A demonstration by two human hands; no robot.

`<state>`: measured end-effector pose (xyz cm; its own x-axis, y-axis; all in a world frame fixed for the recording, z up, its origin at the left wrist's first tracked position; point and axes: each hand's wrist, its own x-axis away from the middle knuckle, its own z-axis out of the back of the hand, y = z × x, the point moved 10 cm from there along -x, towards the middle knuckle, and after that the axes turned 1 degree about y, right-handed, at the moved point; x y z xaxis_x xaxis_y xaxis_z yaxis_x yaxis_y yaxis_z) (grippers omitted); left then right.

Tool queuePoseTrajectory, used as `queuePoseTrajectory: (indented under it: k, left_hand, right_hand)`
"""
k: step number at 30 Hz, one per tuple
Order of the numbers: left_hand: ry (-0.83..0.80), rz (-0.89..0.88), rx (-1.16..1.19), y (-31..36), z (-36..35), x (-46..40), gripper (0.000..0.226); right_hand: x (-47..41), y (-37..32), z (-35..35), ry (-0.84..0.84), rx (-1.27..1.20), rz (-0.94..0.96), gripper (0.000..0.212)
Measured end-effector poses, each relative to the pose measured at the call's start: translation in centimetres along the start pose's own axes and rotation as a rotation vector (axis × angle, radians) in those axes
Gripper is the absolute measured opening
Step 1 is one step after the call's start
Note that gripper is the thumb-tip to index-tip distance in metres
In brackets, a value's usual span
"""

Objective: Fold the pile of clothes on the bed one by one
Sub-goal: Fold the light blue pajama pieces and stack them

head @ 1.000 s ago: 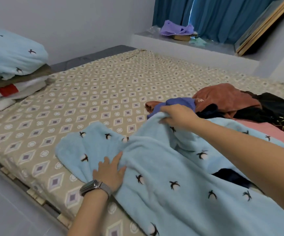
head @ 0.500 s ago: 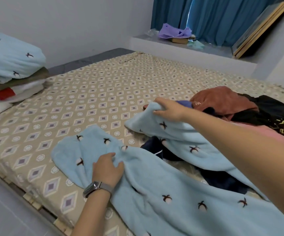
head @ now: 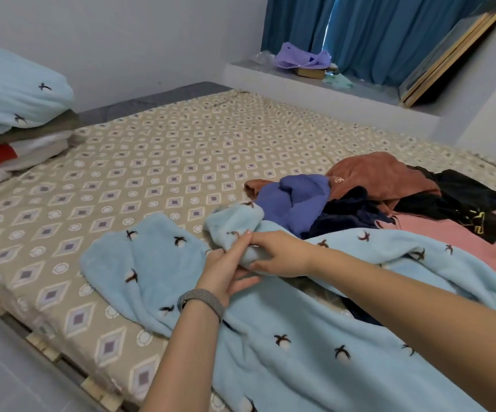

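Note:
A light blue fleece garment [head: 285, 331] with small dark bird marks lies spread over the near part of the bed [head: 157, 162]. My right hand [head: 279, 257] grips one of its ends, thumb underneath and fingers over the top. My left hand [head: 226, 272], with a watch on the wrist, touches the same end from the left with straight fingers. Behind them lies the unfolded pile: a purple piece [head: 294, 200], a rust-brown one [head: 380, 176], a black one [head: 460, 200], a navy one [head: 347, 215] and a pink one [head: 460, 248].
A stack of folded clothes [head: 15, 114], topped by a matching light blue piece, sits at the far left of the bed. A ledge [head: 329, 90] with a purple bag [head: 300, 58] runs below blue curtains. A wooden frame [head: 454, 52] leans at the right.
My right hand has pulled the garment's end back from the pile toward me and down to my left hand. My left hand has let go of the bunched fabric and its fingers have straightened.

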<state>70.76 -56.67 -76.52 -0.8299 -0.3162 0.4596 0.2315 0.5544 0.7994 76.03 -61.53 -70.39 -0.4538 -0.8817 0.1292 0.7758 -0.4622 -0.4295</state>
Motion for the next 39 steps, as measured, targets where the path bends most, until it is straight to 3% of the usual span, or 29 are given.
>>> queuePoseTrajectory:
  k: [3, 7, 13, 15, 16, 19, 22, 24, 26, 31, 33, 35, 36, 37, 39]
  left_hand:
    - [0.169, -0.046, 0.082, 0.2, 1.7, -0.5, 0.022]
    - [0.175, -0.137, 0.292, 2.1, 1.5, -1.5, 0.017]
    - [0.085, -0.444, 0.367, 10.9, -0.7, -1.3, 0.017]
    - [-0.016, -0.605, 0.249, 14.1, -2.3, -1.4, 0.021]
    - [-0.049, -0.694, 0.106, 15.1, -3.0, -1.6, 0.033]
    - [0.017, -0.822, -0.552, 14.5, -4.5, -4.3, 0.056]
    - [0.218, -0.525, -1.368, 8.3, -2.7, -10.2, 0.057]
    - [0.265, -0.306, -1.591, 4.4, 0.0, -12.7, 0.055]
    - [0.268, -0.191, -1.645, 1.9, 1.8, -13.9, 0.056]
    - [0.269, -0.178, -1.683, 2.1, 2.3, -15.0, 0.055]
    - [0.344, -0.198, -1.663, 3.9, 2.6, -14.6, 0.056]
    - [0.601, -0.121, -1.557, 6.8, 5.3, -13.4, 0.065]
    - [0.711, -0.019, -1.480, 7.8, 7.9, -13.0, 0.066]
    - [0.744, 0.077, -1.427, 8.3, 9.7, -12.4, 0.058]
    - [0.625, 0.183, -1.451, 8.7, 11.5, -12.6, 0.034]
  right_hand:
    - [1.8, 3.6, 1.9, 0.105, 0.010, -0.115, 0.050]
    - [3.3, 7.3, 4.4, 0.147, 0.161, -0.235, 0.025]
    - [1.1, 6.3, 10.2, 0.233, -0.354, -0.070, 0.013]
    - [0.0, 7.8, 12.0, 0.283, -0.552, -0.112, 0.022]
    - [-0.6, 9.0, 12.7, 0.325, -0.589, -0.146, 0.023]
    - [-2.6, 13.2, 14.1, 0.495, -0.256, -0.305, 0.025]
    - [-4.7, 16.7, 11.0, 0.357, 0.041, -0.455, 0.035]
    - [-5.5, 18.4, 7.9, 0.203, 0.187, -0.497, 0.039]
    - [-5.7, 19.4, 6.2, 0.156, 0.284, -0.518, 0.039]
    - [-5.5, 19.7, 5.3, 0.207, 0.288, -0.488, 0.030]
    - [-4.5, 18.1, 6.9, 0.390, 0.261, -0.413, 0.031]
    - [-2.1, 14.4, 8.9, 0.653, 0.268, -0.221, 0.034]
    - [-0.6, 12.3, 9.2, 0.705, 0.234, -0.135, 0.037]
    - [0.6, 10.9, 8.9, 0.684, 0.180, -0.090, 0.042]
    - [2.3, 9.8, 6.5, 0.511, 0.149, -0.120, 0.056]
